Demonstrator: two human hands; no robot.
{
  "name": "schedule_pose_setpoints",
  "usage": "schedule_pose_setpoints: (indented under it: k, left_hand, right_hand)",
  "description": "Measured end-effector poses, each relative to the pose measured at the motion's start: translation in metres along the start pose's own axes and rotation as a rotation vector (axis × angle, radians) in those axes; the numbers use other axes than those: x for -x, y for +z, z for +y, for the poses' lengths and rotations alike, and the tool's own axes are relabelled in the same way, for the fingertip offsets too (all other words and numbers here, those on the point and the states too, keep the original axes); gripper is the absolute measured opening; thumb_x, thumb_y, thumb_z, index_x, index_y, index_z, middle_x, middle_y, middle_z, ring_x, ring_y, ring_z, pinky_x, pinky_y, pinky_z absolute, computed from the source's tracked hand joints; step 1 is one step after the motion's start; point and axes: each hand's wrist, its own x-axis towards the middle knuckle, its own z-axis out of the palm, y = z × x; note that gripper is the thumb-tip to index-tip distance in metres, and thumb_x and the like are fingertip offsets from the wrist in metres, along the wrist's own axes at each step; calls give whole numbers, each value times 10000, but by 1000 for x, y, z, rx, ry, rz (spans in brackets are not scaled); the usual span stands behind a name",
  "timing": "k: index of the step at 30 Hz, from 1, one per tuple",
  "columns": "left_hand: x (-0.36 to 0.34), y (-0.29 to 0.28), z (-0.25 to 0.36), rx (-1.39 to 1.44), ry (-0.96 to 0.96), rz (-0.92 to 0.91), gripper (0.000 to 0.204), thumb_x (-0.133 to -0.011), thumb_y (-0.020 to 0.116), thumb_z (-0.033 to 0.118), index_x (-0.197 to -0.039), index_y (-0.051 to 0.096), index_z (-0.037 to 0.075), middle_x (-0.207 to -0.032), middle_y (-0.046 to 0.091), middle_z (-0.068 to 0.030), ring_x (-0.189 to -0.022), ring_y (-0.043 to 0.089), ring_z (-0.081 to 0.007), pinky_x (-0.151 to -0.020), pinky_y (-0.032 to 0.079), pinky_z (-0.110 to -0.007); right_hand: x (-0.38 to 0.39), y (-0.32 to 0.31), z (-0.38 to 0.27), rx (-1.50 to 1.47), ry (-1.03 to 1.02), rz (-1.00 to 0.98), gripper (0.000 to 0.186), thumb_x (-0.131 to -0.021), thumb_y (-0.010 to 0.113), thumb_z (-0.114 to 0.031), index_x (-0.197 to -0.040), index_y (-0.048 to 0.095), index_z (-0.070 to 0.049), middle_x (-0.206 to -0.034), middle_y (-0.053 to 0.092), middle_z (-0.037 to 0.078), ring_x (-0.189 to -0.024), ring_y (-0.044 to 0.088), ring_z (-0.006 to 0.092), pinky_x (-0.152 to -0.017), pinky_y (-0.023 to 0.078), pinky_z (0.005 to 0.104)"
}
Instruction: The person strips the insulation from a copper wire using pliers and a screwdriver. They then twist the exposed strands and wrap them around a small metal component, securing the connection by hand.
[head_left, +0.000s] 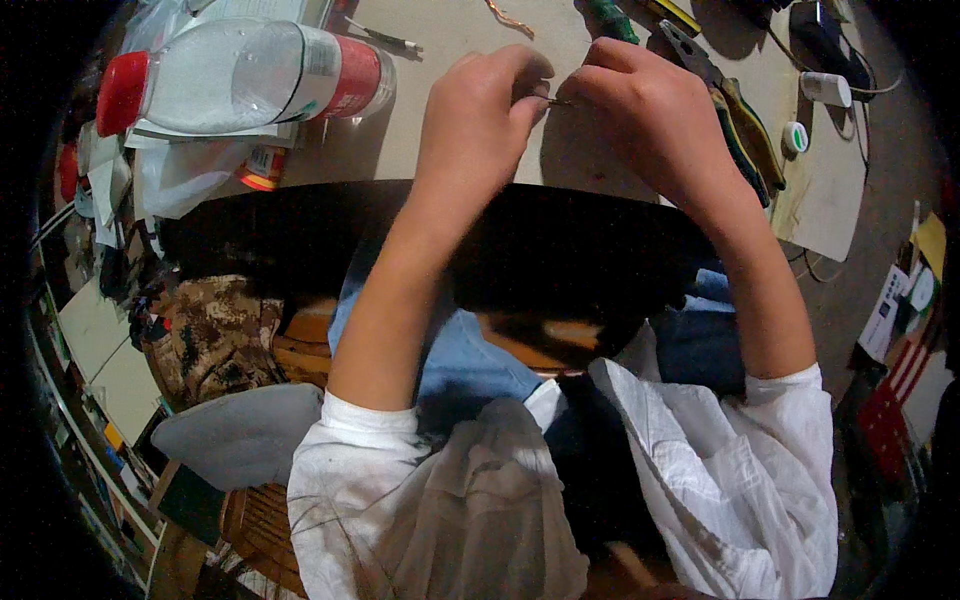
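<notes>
My left hand [478, 112] and my right hand [640, 110] meet over the beige tabletop [400, 150], fingertips almost touching. Between them they pinch a short thin wire [558, 101], which shows only as a small dark sliver at the fingertips. Both hands have their fingers curled closed around it. My forearms come up from white sleeves at the lower edge.
A clear plastic bottle [240, 75] with a red cap lies on its side at the left, on papers. Pliers with green-yellow handles [735, 110] lie right of my right hand. A small white cap [795, 136], a white tube [826, 88] and a copper wire scrap [508, 20] lie farther off.
</notes>
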Motion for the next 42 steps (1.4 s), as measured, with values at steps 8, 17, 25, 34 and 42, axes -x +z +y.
schedule_pose_setpoints:
  k: [8, 17, 25, 34, 42]
  left_hand:
    - [1, 6, 8, 25, 13, 64, 170, -819, 740, 67, -980, 695, 34, -913, 686, -184, -927, 635, -393, -820, 510, -480]
    - [3, 4, 5, -116, 31, 58, 229, -832, 772, 109, -1049, 711, 65, -917, 711, -151, -852, 687, -329, -760, 548, -402]
    - [6, 4, 1, -120, 52, 75, 233, -830, 768, 98, -1051, 713, 49, -928, 715, -154, -877, 687, -335, -784, 548, -407]
    - [0, 0, 8, 37, -9, 47, 166, -826, 720, 57, -985, 690, 24, -918, 708, -169, -926, 633, -386, -819, 507, -480]
    - [-1, 5, 4, 8, -95, 9, 225, -820, 747, 35, -1041, 706, 27, -955, 752, -123, -844, 744, -215, -780, 578, -325]
  right_hand:
    - [-5, -7, 0, -62, -13, -101, 198, -816, 643, -3, -1006, 684, -46, -957, 614, 124, -883, 654, 356, -767, 546, 434]
    - [-7, -6, -2, 36, -124, 14, 103, -810, 644, -13, -899, 684, -43, -887, 607, 128, -933, 636, 344, -950, 492, 434]
    - [-15, -10, -4, 34, -96, -114, 82, -797, 644, -49, -859, 695, -66, -842, 614, 110, -914, 629, 320, -998, 437, 433]
    - [-11, 1, 12, -40, -98, -118, 105, -841, 619, -54, -883, 710, -85, -831, 597, 92, -902, 611, 285, -978, 422, 416]
    - [-12, 2, 12, -65, -141, -130, 40, -863, 661, -87, -869, 696, -68, -850, 605, 110, -911, 609, 315, -965, 434, 433]
